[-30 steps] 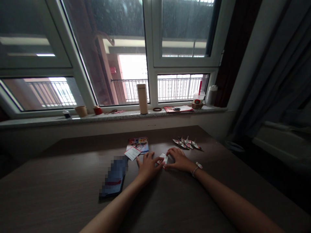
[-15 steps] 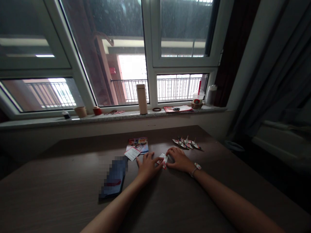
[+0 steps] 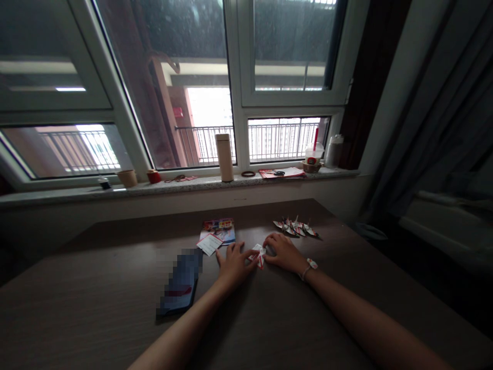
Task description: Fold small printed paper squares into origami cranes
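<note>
A small folded piece of white and red paper (image 3: 259,259) lies on the dark table between my hands. My left hand (image 3: 234,264) pinches its left side with thumb and index finger, the other fingers spread on the tabletop. On the paper's right side, my right hand (image 3: 285,253) grips the edge with curled fingers and thumb; its fingertips partly cover the paper. Beyond my right hand sit several folded paper boats (image 3: 296,226) in a cluster. A square white sheet with a red border (image 3: 210,244) overlaps a colourful booklet (image 3: 228,235) beyond my left hand.
A phone with a blurred screen (image 3: 180,282) lies left of my left forearm. On the windowsill (image 3: 185,186) stand a beige thermos (image 3: 224,158), a drink cup with a red straw (image 3: 314,153), a brown paper cup (image 3: 128,178), and scissors (image 3: 279,173) on red-edged papers.
My right thumb has shifted slightly up and in against the folded paper, showing more of its lower red-edged corner. My left hand has hardly moved.
</note>
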Demonstrator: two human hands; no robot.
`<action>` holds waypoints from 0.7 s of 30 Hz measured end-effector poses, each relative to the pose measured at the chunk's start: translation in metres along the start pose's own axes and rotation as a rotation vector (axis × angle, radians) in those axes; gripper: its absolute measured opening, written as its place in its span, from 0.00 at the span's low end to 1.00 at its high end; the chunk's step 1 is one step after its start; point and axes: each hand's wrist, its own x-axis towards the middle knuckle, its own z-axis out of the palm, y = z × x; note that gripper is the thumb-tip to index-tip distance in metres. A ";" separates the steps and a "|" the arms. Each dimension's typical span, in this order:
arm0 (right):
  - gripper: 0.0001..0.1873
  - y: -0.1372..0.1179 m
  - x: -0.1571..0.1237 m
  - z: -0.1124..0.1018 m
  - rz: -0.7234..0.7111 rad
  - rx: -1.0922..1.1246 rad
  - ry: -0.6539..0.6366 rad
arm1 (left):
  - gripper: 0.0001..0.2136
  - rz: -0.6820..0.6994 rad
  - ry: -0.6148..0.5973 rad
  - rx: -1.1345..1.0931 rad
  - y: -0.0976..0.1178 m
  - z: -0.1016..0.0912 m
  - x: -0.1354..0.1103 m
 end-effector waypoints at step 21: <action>0.08 0.002 0.009 0.005 0.070 0.011 0.023 | 0.16 -0.007 -0.020 -0.003 0.002 -0.004 -0.001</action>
